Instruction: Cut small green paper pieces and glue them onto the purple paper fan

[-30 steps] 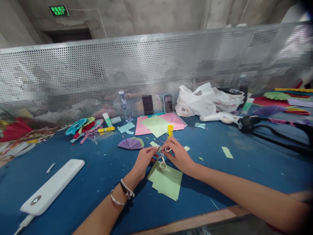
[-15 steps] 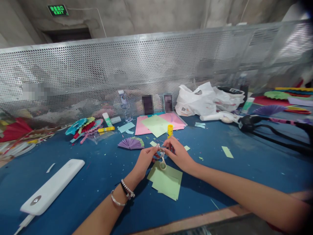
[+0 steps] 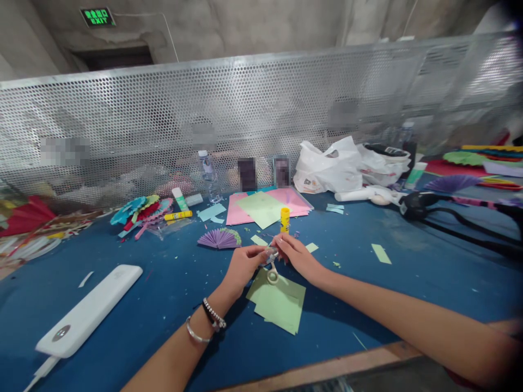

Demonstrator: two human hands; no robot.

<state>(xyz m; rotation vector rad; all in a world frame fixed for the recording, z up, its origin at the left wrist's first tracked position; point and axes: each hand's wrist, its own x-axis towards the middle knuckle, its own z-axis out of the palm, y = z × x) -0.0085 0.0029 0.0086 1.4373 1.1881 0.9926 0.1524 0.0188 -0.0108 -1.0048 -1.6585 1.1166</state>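
Observation:
Above the stack of pale green paper sheets (image 3: 281,310), my two hands meet fingertip to fingertip. My left hand (image 3: 244,265) pinches a small shiny, whitish thing (image 3: 271,253) between thumb and fingers; its kind is too small to tell. Closed and touching the same spot, my right hand (image 3: 300,258) has fingertips partly hidden, so what it grips is unclear. Just below the fingers, a pale ring-shaped handle (image 3: 273,277) shows over the paper, its other end covered by my hands. A yellow glue stick (image 3: 285,219) stands upright just behind my right hand.
A purple folded paper fan (image 3: 219,238) lies to the left. Pink sheets (image 3: 239,211) with a green one on top are farther back. A white power bank (image 3: 90,310) is at left front, white plastic bags (image 3: 327,166) at back right. Paper scraps dot the blue table (image 3: 171,305).
My right hand's fingers have shifted slightly down and flattened at the pinch. The small shiny thing shows at a different angle. The rest of the table looks the same.

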